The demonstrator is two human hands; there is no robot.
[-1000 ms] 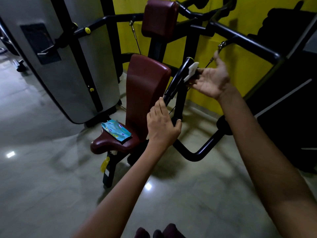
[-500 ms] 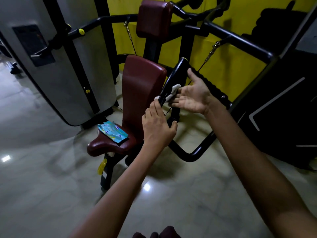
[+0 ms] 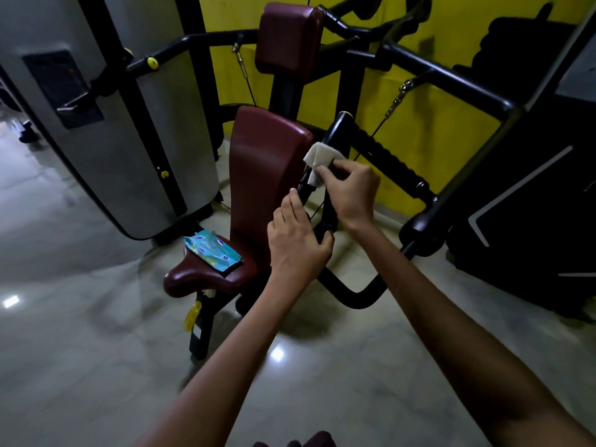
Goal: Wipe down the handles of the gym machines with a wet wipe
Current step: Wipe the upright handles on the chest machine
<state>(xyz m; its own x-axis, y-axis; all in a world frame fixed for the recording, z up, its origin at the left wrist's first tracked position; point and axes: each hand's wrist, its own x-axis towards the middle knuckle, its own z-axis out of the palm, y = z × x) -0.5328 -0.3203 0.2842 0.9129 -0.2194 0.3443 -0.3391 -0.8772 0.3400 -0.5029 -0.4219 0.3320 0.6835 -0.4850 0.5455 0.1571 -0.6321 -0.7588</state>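
Head view shows your right hand point(image 3: 350, 188) pinching the wet wipe point(image 3: 319, 160) against the black handle point(image 3: 325, 150) while your left hand point(image 3: 298, 240) grips its lower end, so next likely rub along the grip.

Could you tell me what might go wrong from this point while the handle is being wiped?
1. The right hand pinches the wipe only by its edge against the black handle, so it may slip off and fall.
2. The left hand steadies the bar low down; if it lets go, the handle might swing.
3. The ribbed grip beside it looks untouched and could get skipped.
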